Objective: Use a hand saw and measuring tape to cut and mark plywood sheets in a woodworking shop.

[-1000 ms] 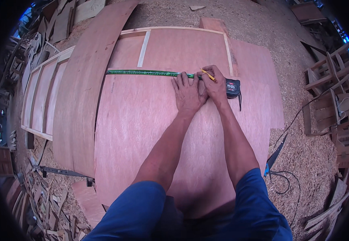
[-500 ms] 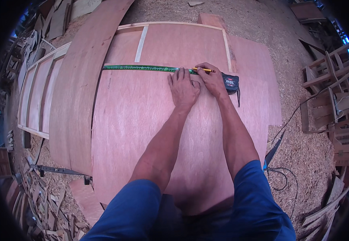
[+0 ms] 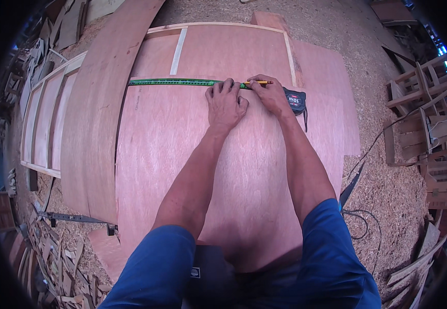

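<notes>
A pinkish plywood sheet (image 3: 167, 144) lies in front of me. Across its far part runs the green blade of a tape measure (image 3: 177, 82), pulled out leftward from a black case (image 3: 296, 102) that rests just right of my hands. My left hand (image 3: 225, 107) lies on the sheet, its bent, slightly parted fingers reaching onto the blade; the fingertips are partly hidden. Close to its right, my right hand (image 3: 270, 98) is closed round a yellow pencil (image 3: 265, 82). The pencil lies nearly level, with one end by the blade between the hands.
A long plywood strip (image 3: 92, 113) crosses the left side, over a slatted wooden frame (image 3: 40, 123). A framed panel (image 3: 223, 49) lies beyond the tape. Wooden crates (image 3: 429, 139) and a cable stand at right; scrap wood (image 3: 69, 268) is heaped at lower left.
My left hand has shifted a little left along the blade, its fingers more bent. The right hand and pencil have also moved slightly left. The whole view has shifted slightly.
</notes>
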Motion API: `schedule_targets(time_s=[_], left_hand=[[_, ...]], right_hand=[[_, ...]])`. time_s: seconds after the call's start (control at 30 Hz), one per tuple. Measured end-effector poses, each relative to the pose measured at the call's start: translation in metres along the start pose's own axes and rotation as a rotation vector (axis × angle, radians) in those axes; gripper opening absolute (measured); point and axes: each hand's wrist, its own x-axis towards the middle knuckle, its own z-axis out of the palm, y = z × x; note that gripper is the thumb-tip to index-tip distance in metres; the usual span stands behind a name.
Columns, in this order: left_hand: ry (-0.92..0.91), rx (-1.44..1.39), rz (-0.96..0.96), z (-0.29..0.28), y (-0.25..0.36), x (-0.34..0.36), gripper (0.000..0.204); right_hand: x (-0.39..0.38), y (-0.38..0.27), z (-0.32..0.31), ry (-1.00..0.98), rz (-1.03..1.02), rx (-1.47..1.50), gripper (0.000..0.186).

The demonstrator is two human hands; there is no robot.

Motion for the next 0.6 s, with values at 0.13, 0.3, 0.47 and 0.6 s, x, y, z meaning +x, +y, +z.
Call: schedule_targets(time_s=[0.13, 0.3, 0.47, 0.6], left_hand=[[0.124, -0.005, 0.056, 0.0008, 0.0000, -0.0007, 0.042], [-0.011, -0.008, 0.000, -0.0003, -0.0001, -0.0001, 0.050], [0.033, -0.007, 0.014, -0.0006, -0.0002, 0.0001, 0.050], [-0.013, 0.003, 0.001, 0.0003, -0.0001, 0.0003, 0.050]], right_hand=[[0.0000, -0.0008, -0.0005, 0.002, 0.038, 0.000, 0.029], [0.0027, 0.0012, 0.0004, -0.001, 0.021, 0.046, 0.028], [0.0056, 0.0059, 0.0024, 0.000, 0.023, 0.061, 0.028], [0.0060, 0.0082, 0.0030, 0.000, 0.018, 0.051, 0.028]])
